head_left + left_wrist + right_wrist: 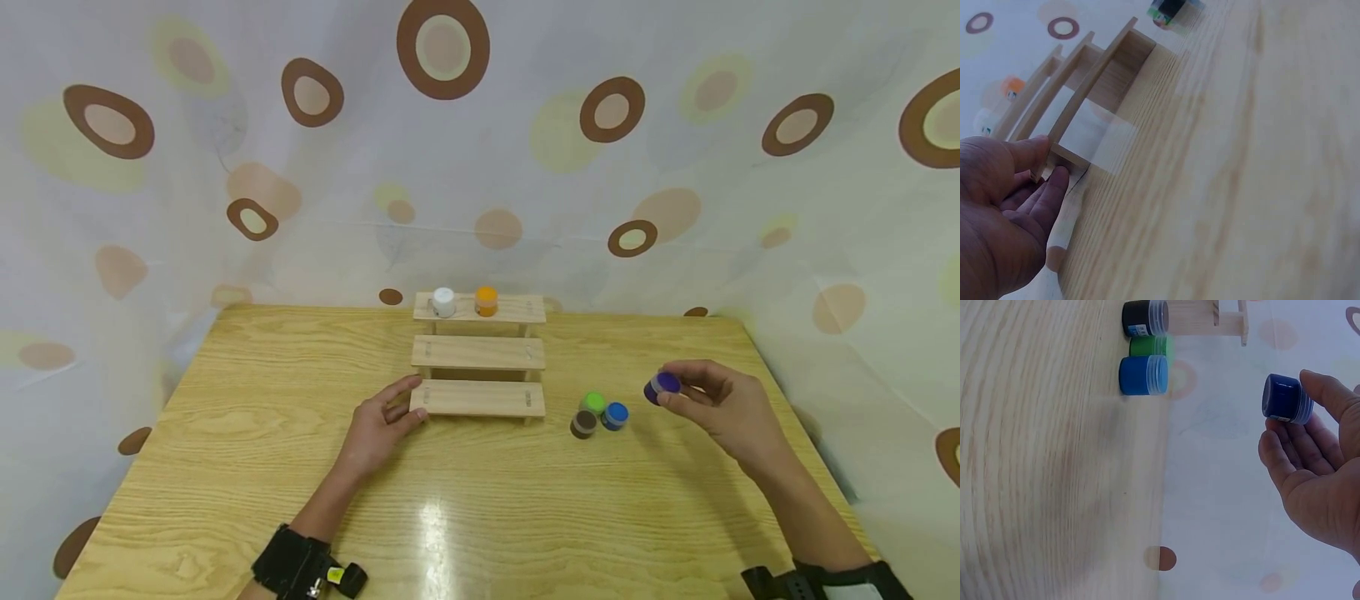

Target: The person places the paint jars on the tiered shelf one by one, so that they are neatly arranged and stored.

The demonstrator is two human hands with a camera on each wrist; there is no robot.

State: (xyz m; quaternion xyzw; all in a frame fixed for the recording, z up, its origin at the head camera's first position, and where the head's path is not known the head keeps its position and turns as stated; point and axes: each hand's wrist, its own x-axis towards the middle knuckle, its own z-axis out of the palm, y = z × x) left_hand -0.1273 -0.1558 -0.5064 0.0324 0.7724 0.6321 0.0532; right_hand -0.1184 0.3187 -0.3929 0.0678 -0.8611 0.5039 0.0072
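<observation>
Between thumb and fingers, my right hand [731,412] pinches a small dark purple-blue paint pot [663,388] above the right side of the table. The right wrist view shows this pot [1284,398] tilted, its clear lid towards the palm. My left hand [378,427] grips the left end of the lowest step of a three-step wooden stand [477,398]. On the top step stand a white paint pot [444,302] and an orange paint pot [486,302]. Right of the stand, a green pot [593,403], a blue pot [615,416] and a black pot [583,424] cluster together.
The wood-grain table [480,500] reaches back to a pale wall covering [337,208] patterned with brown and beige spots. The stand's back is near this covering. A black strap [292,558] with a small camera is on the left wrist.
</observation>
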